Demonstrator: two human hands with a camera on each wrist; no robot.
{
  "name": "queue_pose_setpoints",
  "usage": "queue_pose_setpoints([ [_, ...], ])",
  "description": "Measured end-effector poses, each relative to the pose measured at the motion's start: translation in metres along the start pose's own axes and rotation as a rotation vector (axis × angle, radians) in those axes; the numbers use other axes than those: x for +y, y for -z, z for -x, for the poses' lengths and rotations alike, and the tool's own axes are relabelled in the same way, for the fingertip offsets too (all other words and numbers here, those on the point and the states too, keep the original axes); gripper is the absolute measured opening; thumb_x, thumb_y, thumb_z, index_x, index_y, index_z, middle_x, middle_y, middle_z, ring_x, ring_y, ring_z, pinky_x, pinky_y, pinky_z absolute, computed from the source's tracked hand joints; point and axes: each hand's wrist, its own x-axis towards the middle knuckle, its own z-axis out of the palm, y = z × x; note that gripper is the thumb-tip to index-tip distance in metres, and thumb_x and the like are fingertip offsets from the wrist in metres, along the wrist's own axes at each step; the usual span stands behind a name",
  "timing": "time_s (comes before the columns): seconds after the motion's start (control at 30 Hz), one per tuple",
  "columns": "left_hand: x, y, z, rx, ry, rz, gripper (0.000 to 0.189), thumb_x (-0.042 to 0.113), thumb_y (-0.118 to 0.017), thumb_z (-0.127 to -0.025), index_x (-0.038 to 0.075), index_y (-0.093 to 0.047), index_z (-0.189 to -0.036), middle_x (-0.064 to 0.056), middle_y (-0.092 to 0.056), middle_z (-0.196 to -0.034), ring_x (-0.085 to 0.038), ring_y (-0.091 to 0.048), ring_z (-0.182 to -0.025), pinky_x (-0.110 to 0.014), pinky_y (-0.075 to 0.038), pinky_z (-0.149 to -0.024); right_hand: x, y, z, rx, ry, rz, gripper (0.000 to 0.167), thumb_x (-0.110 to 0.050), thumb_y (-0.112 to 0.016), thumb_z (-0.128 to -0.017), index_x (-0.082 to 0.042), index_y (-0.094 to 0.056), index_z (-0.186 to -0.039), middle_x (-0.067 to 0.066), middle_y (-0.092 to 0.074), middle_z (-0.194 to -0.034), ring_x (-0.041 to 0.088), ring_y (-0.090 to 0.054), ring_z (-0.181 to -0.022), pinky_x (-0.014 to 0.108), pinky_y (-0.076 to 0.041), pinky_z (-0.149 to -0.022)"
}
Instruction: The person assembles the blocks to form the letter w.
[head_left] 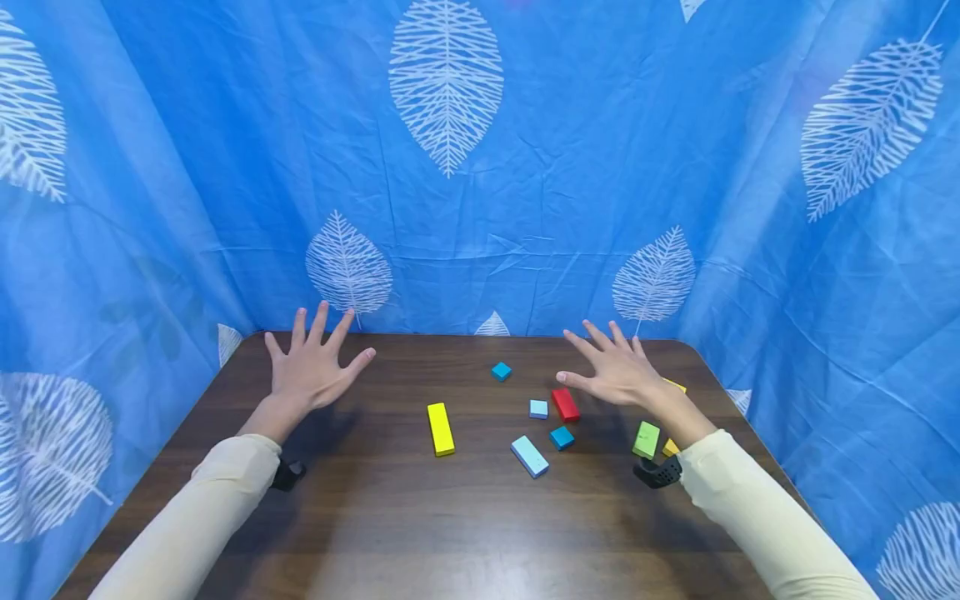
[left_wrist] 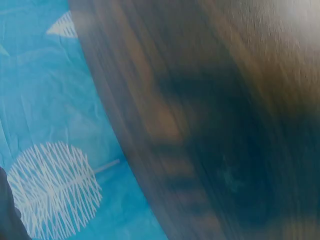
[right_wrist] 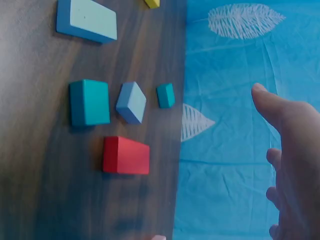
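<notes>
Both hands hover above a dark wooden table with fingers spread, holding nothing. The left hand is over the table's far left, apart from every block. A long yellow block lies to its right. The right hand is nearest the red block; its thumb points away from the fingers in the right wrist view. Close to the red block are a small pale blue block, a teal-blue block and a longer light blue block. Only table and cloth show in the left wrist view.
A small teal block lies near the back edge. Under the right forearm are a green block and a yellow-orange block; another yellow piece is partly hidden. Blue leaf-patterned cloth surrounds the table.
</notes>
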Motion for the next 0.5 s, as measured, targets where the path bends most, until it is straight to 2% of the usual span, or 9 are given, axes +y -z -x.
queue_pose_setpoints([
  [0.2, 0.016, -0.012, 0.007, -0.024, -0.093, 0.048, 0.088, 0.072, -0.043, -0.099, 0.019, -0.024, -0.166, -0.020, -0.011, -0.170, -0.046, -0.004, -0.154, -0.079, -0.001, -0.112, -0.012, -0.011, -0.002, -0.018, 0.101, -0.054, 0.085, -0.072, -0.050, -0.097, -0.022, -0.034, -0.164, 0.016, -0.020, -0.169, 0.052, -0.007, -0.152, 0.078, -0.005, -0.113],
  [0.4, 0.038, -0.034, 0.023, -0.062, -0.219, 0.222, 0.085, 0.062, -0.057, -0.099, 0.013, -0.031, -0.164, -0.020, -0.021, -0.168, -0.044, -0.016, -0.153, -0.075, -0.014, -0.114, -0.025, -0.021, 0.000, -0.031, 0.198, -0.121, 0.081, -0.067, -0.056, -0.096, -0.020, -0.041, -0.161, 0.015, -0.026, -0.168, 0.047, -0.012, -0.153, 0.075, -0.009, -0.115],
  [0.5, 0.051, -0.045, 0.032, -0.124, -0.236, 0.337, 0.088, 0.054, -0.068, -0.095, 0.010, -0.033, -0.162, -0.021, -0.025, -0.167, -0.045, -0.025, -0.150, -0.071, -0.024, -0.114, -0.030, -0.026, 0.002, -0.052, 0.251, -0.161, 0.081, -0.065, -0.059, -0.096, -0.019, -0.043, -0.160, 0.015, -0.030, -0.166, 0.046, -0.015, -0.153, 0.074, -0.013, -0.115],
])
